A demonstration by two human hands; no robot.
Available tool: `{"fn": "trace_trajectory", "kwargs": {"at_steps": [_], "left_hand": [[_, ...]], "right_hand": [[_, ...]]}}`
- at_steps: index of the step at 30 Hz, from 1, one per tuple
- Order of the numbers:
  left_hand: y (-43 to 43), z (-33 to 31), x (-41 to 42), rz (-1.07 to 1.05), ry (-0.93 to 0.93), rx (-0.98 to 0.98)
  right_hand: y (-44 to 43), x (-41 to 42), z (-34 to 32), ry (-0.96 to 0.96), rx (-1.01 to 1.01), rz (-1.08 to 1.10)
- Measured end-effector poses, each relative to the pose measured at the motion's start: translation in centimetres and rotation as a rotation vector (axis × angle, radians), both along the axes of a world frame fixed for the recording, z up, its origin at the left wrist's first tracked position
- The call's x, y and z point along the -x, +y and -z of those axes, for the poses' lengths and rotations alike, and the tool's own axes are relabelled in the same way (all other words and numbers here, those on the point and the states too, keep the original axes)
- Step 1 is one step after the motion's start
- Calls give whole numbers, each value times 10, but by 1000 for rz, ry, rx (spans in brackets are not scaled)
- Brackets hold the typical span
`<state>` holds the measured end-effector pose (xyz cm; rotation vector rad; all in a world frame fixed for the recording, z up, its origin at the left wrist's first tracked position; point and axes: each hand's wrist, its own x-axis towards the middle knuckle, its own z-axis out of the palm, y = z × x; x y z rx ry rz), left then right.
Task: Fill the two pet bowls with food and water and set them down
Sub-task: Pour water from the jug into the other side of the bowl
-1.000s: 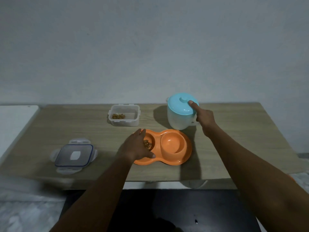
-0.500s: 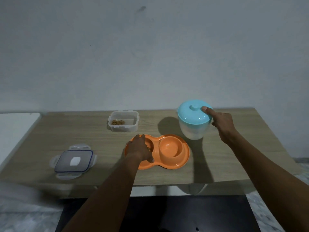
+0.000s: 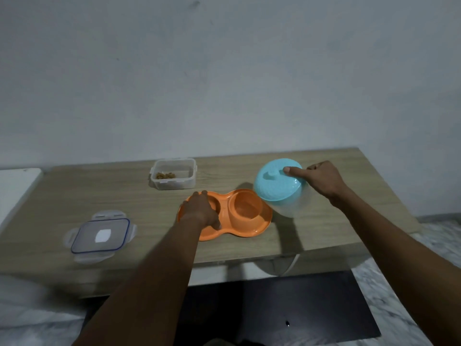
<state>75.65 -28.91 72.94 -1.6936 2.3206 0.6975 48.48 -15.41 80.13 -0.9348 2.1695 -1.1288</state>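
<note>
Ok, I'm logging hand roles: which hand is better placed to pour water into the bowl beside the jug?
Right. The right hand holds the jug, finger on its lid, tilted toward that bowl; the left hand grips the orange dish.

A long wooden desk (image 3: 74,196) runs from left to right. It is light brown, with thin lines in the wood. Behind it stands a plain grey wall (image 3: 224,83) with a small dark mark (image 3: 195,3) near the top. Just beside the left end of the desk is a flat white top (image 3: 15,186). A clear lid (image 3: 101,236) with a blue rim lies flat on the desk, near the front left. It has a white patch in the middle and little flaps on its sides. Under the desk is a big black flat thing (image 3: 274,308). A thin white cord (image 3: 293,264) hangs below the desk's front edge. On the right, the floor (image 3: 436,245) is white and grey like marble.
</note>
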Motion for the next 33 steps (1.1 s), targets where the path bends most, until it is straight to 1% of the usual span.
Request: {"fn": "trace_trajectory", "kwargs": {"at_steps": [4, 15, 33], "left_hand": [[1, 1, -2, 10, 10, 0], [1, 4, -2, -3, 31, -12], [-2, 11, -3, -37, 42, -22]], "right_hand": [[-1, -1, 0, 93, -77, -22], [-7, -6, -5, 262, -160, -67], [-2, -8, -10, 309, -175, -87]]}}
